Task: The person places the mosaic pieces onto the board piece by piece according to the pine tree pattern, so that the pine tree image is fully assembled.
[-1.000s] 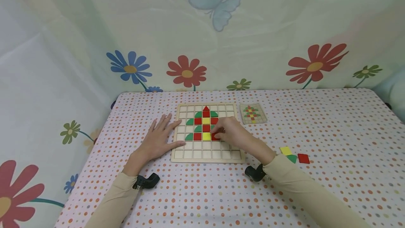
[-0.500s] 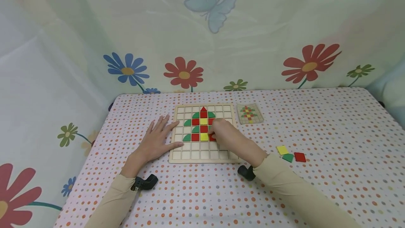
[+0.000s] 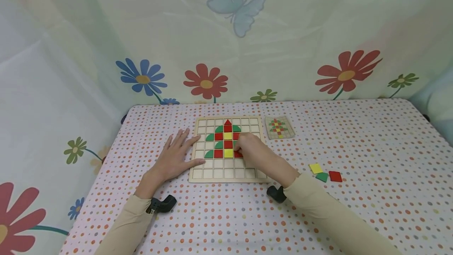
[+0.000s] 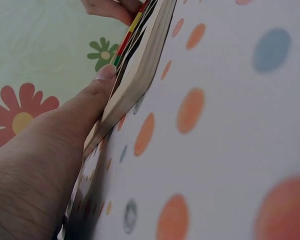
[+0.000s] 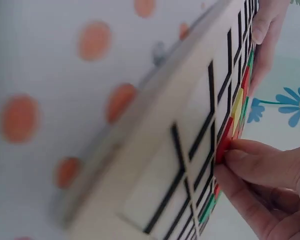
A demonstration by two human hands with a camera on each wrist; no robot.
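A wooden grid board (image 3: 226, 180) lies on the table, with red, yellow and green tiles forming a tree shape in its cells. My left hand (image 3: 173, 158) rests at the board's left edge, fingers spread, its thumb (image 4: 102, 80) on the rim in the left wrist view. Over the right half of the board, my right hand (image 3: 256, 150) pinches a red square tile (image 5: 223, 142) between thumb and fingers. That tile lies in the cell beside a yellow square tile (image 3: 228, 153). The right hand covers part of the tiles on that side.
A small pattern card (image 3: 279, 127) showing a tree lies right of the board. Farther right are a loose yellow square tile (image 3: 315, 168), a green rounded tile (image 3: 322, 177) and a red square tile (image 3: 335, 176). A flowered cloth (image 3: 297, 50) hangs behind the table.
My right hand has turned slightly and its fingers have come down closer over the red square tile. The left hand stays in place on the board. The head view has shifted a little.
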